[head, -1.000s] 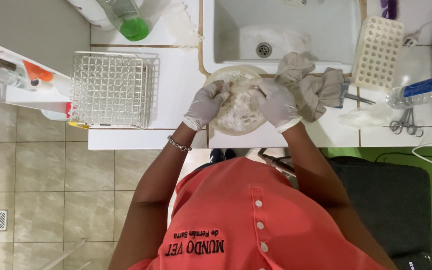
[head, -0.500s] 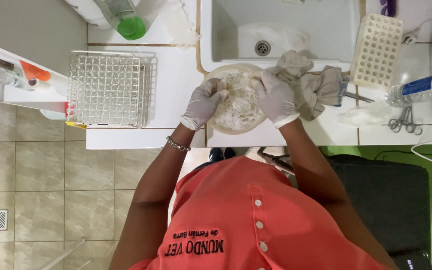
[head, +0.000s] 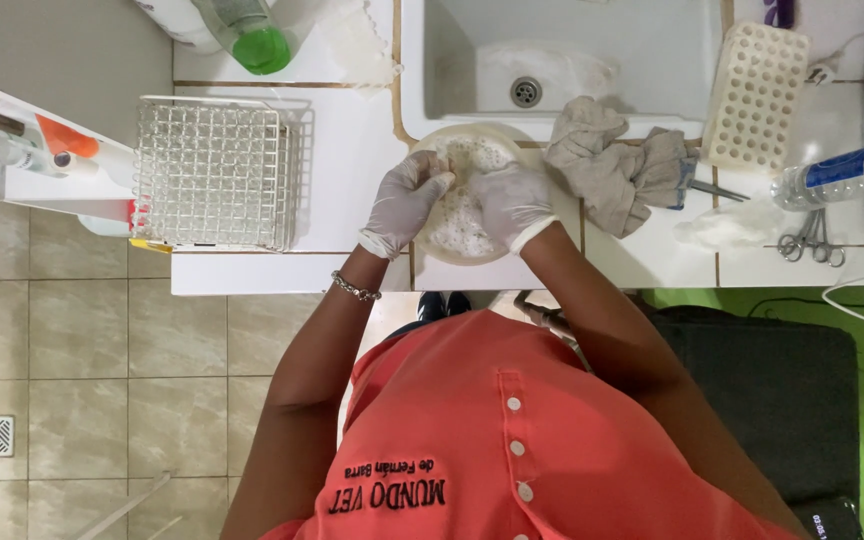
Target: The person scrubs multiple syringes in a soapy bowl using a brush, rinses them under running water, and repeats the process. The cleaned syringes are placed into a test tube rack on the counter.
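Note:
A round cream basin (head: 452, 256) full of white foam stands on the white counter (head: 352, 150), just in front of the sink (head: 652, 60). Both my hands wear pale gloves and are inside the basin. My left hand (head: 404, 200) has its fingers curled over the foam at the basin's left side. My right hand (head: 512, 205) lies palm down on the foam, its fingertips meeting those of the left. Whatever is between the fingers is hidden by gloves and foam. A bracelet sits on my left wrist.
A wire rack (head: 217, 172) stands left of the basin and a crumpled grey cloth (head: 612, 165) right of it. Further right are a white holed tube rack (head: 757, 95), a plastic bottle (head: 832, 170) and metal scissors (head: 812, 245). A green-capped bottle (head: 252, 40) stands at the back left.
Both hands have moved from the basin's sides toward its middle and now meet over the foam. The view has shifted slightly.

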